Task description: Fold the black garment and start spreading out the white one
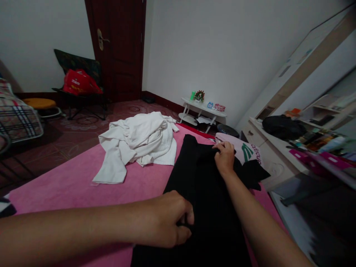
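Observation:
A black garment lies spread lengthwise over the pink bed cover, and part of it sticks out to the right past my right arm. Low over its near part is my left hand, its fingers curled in a pinch on the dark cloth. Farther off, my right hand is closed on a bunched fold near the garment's far right side. The fingertips of both hands are partly hidden against the black fabric. A crumpled white garment rests on the cover to the left of the black one.
A pink piece with green print lies beyond my right hand. Along the right stands a dresser holding a black bag and bottles. A low white table is by the wall. A chair with a red bag stands near the door.

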A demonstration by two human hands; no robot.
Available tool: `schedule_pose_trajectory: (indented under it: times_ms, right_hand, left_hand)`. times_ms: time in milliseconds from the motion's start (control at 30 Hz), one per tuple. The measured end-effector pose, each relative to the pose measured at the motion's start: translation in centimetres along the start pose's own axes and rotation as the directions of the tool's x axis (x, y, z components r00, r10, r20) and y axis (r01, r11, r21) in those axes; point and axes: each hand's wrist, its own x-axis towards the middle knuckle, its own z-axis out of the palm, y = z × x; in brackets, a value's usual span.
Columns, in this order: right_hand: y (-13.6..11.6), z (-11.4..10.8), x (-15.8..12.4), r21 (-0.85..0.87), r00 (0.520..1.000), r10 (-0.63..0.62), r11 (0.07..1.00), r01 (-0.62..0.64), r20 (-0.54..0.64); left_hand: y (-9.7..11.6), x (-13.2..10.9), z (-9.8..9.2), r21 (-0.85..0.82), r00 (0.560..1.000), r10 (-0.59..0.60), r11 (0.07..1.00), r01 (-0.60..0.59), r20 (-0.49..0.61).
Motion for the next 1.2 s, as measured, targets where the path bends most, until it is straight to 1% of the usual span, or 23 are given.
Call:
schedule_pose_trajectory:
  times_ms: [33, 67, 100, 133, 167, 200, 233, 267, 300, 333, 367, 400, 433, 467, 500, 533, 567, 633, 767, 833, 967, 1033, 1200]
  right_hand:
    - [0.3, 0.2, -0.5, -0.032, 0.999, -0.008, 0.999, 0.01, 0.052]
    - [0.5, 0.4, -1.0, -0.075, 0.99, -0.013, 0.997, 0.024, 0.144]
    - [0.6, 0.5, -1.4, -0.121, 0.965, -0.012, 0.992, 0.045, 0.262]
    - [0.6, 0.6, -1.8, -0.164, 0.923, -0.002, 0.984, 0.071, 0.385]
    - [0.5, 0.6, -2.0, -0.197, 0.869, 0.013, 0.976, 0.098, 0.494]
    - [0.3, 0.6, -2.1, -0.22, 0.816, 0.031, 0.968, 0.119, 0.577]
    - [0.0, 0.6, -2.0, -0.238, 0.774, 0.054, 0.963, 0.127, 0.631]
    - [-0.3, 0.6, -1.7, -0.255, 0.748, 0.081, 0.959, 0.12, 0.658]
    - [-0.7, 0.6, -1.2, -0.274, 0.734, 0.113, 0.956, 0.103, 0.669]
    - [-1.1, 0.6, -0.6, -0.297, 0.721, 0.148, 0.951, 0.085, 0.677]
    - [-1.5, 0.6, 0.0, -0.317, 0.714, 0.178, 0.946, 0.066, 0.677]
    - [-1.9, 0.6, 0.7, -0.33, 0.72, 0.196, 0.943, 0.049, 0.666]
    - [-2.3, 0.7, 1.3, -0.331, 0.736, 0.199, 0.943, 0.036, 0.647]
    - [-2.5, 0.9, 1.9, -0.323, 0.761, 0.189, 0.946, 0.028, 0.62]
    - [-2.7, 1.2, 2.3, -0.307, 0.787, 0.174, 0.951, 0.021, 0.592]
    - [-2.7, 1.6, 2.7, -0.289, 0.811, 0.158, 0.957, 0.015, 0.563]
    - [-2.6, 2.1, 2.9, -0.272, 0.829, 0.149, 0.962, 0.004, 0.539]
    - [-2.3, 3.5, 3.0, -0.252, 0.843, 0.17, 0.967, -0.042, 0.511]
    - [-1.1, 6.7, 2.6, -0.238, 0.824, 0.275, 0.955, -0.176, 0.495]
    - [-0.6, 7.7, 2.5, -0.211, 0.829, 0.28, 0.957, -0.199, 0.485]
    - [-0.1, 8.3, 2.4, -0.196, 0.882, 0.262, 0.961, -0.198, 0.393]
    - [-0.1, 8.4, 2.3, -0.217, 0.908, 0.237, 0.962, -0.168, 0.345]
    - [-1.5, 9.0, 2.7, -0.231, 0.94, 0.141, 0.971, -0.069, 0.31]
  left_hand:
    - [-0.2, 0.6, 0.5, -0.053, 0.997, 0.011, 0.999, -0.006, 0.083]
    - [-0.5, 1.3, 0.9, -0.092, 0.984, 0.031, 0.996, -0.015, 0.174]
    - [-0.9, 2.0, 1.2, -0.121, 0.96, 0.062, 0.992, -0.03, 0.274]
    - [-1.2, 2.7, 1.5, -0.152, 0.922, 0.094, 0.988, -0.039, 0.375]
    - [-1.6, 3.5, 1.6, -0.192, 0.871, 0.122, 0.981, -0.033, 0.475]
    - [-1.9, 4.3, 1.5, -0.251, 0.809, 0.154, 0.968, -0.008, 0.568]
    - [-2.2, 5.2, 1.3, -0.322, 0.749, 0.197, 0.946, 0.023, 0.632]
    - [-2.6, 6.1, 0.9, -0.389, 0.728, 0.24, 0.92, 0.04, 0.642]
    - [-3.0, 7.0, 0.5, -0.428, 0.767, 0.261, 0.904, 0.018, 0.585]
    - [-3.6, 8.0, 0.0, -0.415, 0.857, 0.255, 0.908, -0.054, 0.448]
    - [-4.2, 9.0, -0.5, -0.331, 0.946, 0.232, 0.932, -0.149, 0.225]
    - [-5.0, 10.0, -0.9, -0.174, 0.977, 0.209, 0.961, -0.215, -0.051]
    - [-6.0, 11.0, -1.1, 0.013, 0.932, 0.208, 0.977, -0.214, -0.298]
    - [-7.0, 11.9, -1.2, 0.182, 0.856, 0.229, 0.97, -0.161, -0.464]
    - [-8.1, 12.8, -1.1, 0.307, 0.802, 0.255, 0.947, -0.094, -0.54]
    - [-9.1, 13.5, -0.9, 0.392, 0.779, 0.269, 0.92, -0.033, -0.566]
    - [-10.0, 14.0, -0.6, 0.446, 0.78, 0.268, 0.895, 0.016, -0.566]
    - [-11.3, 14.7, 0.1, 0.501, 0.79, 0.249, 0.861, 0.084, -0.56]
    - [-11.7, 14.8, 0.9, 0.562, 0.777, 0.281, 0.82, 0.111, -0.563]
    - [-11.6, 14.8, 0.9, 0.578, 0.772, 0.3, 0.809, 0.105, -0.561]
    - [-11.5, 15.1, 1.0, 0.597, 0.769, 0.325, 0.797, 0.09, -0.55]
    - [-11.6, 15.4, 1.1, 0.602, 0.776, 0.326, 0.794, 0.086, -0.54]
    - [-11.5, 15.5, 1.1, 0.599, 0.833, 0.249, 0.792, 0.119, -0.495]
